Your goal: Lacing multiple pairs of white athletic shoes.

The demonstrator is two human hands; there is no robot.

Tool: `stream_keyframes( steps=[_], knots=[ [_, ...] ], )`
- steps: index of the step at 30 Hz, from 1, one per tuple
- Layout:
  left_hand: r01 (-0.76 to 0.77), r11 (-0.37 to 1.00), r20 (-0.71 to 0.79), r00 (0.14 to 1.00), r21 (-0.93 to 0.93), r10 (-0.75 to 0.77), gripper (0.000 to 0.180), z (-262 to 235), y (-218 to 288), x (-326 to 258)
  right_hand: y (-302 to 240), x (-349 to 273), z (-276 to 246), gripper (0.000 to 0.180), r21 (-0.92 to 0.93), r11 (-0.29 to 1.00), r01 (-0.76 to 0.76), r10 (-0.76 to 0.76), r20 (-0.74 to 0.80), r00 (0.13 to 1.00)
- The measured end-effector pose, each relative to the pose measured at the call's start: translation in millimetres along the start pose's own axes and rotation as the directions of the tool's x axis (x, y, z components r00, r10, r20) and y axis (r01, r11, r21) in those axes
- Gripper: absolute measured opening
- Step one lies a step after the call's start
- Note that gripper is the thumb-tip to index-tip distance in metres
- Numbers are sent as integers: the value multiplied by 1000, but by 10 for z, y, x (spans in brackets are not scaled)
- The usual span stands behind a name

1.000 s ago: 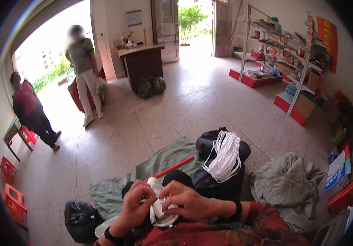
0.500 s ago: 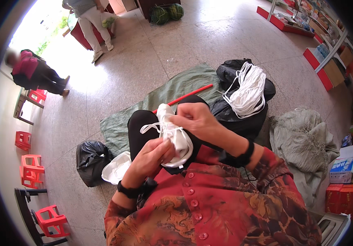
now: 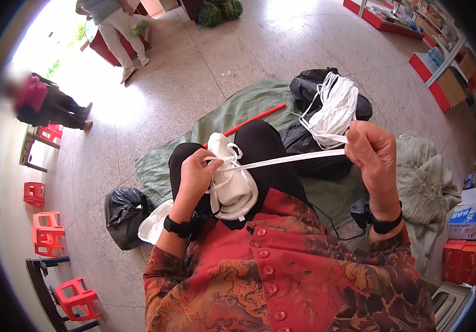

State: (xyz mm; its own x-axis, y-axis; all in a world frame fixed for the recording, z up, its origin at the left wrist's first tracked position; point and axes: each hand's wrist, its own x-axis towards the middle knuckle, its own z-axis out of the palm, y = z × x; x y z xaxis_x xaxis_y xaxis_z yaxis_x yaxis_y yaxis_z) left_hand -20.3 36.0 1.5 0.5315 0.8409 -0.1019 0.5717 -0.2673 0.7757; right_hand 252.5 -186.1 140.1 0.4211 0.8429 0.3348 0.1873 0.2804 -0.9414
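Note:
A white shoe (image 3: 233, 193) rests on my lap between my black-trousered knees, its toe pointing away from me. My left hand (image 3: 195, 174) is at the shoe's left side, thumb and fingers pinched on the lacing. Off to the right, my right hand (image 3: 375, 160) is closed around the white shoelace (image 3: 293, 159), which runs taut and flat from the shoe's lacing. A loop of lace stands up near the tongue. Beyond my right hand, a thick bundle of white laces (image 3: 335, 105) lies on black plastic.
A green woven sheet (image 3: 193, 133) with a red stick (image 3: 254, 119) lies ahead. Another white shoe (image 3: 155, 222) and a tied black bag (image 3: 126, 218) are at left. Grey sacking (image 3: 423, 177) and boxes (image 3: 466, 221) stand right. Two people (image 3: 119, 33) are far left, near red stools (image 3: 48, 232).
My right hand has moved from the shoe far to the right, drawing the lace out straight. My left hand has shifted up and slightly left along the shoe.

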Motion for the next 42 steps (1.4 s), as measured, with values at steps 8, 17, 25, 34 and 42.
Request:
stream_keyframes(
  steps=[8, 17, 25, 34, 42],
  knots=[
    [-350, 889, -81, 918, 295, 389, 19, -92, 210, -82, 88, -2, -34, 43, -55, 998, -9, 8, -28, 1000],
    [-459, 794, 247, 888, 399, 388, 17, -212, 438, 23, 56, 1, -30, 42, -102, 995, 18, -16, 13, 1000],
    [-686, 457, 407, 715, 566, 569, 22, -295, 359, -38, 52, 12, -78, 41, -132, 990, 46, -45, 10, 999],
    [-684, 545, 381, 726, 484, 572, 30, -329, 257, -169, -4, -37, -524, 31, -228, 965, 131, -170, -159, 972],
    [-555, 805, 80, 830, 209, 551, 21, -153, 88, -203, -85, -108, -1121, 26, -181, 963, 201, -258, -389, 884]
  ],
)
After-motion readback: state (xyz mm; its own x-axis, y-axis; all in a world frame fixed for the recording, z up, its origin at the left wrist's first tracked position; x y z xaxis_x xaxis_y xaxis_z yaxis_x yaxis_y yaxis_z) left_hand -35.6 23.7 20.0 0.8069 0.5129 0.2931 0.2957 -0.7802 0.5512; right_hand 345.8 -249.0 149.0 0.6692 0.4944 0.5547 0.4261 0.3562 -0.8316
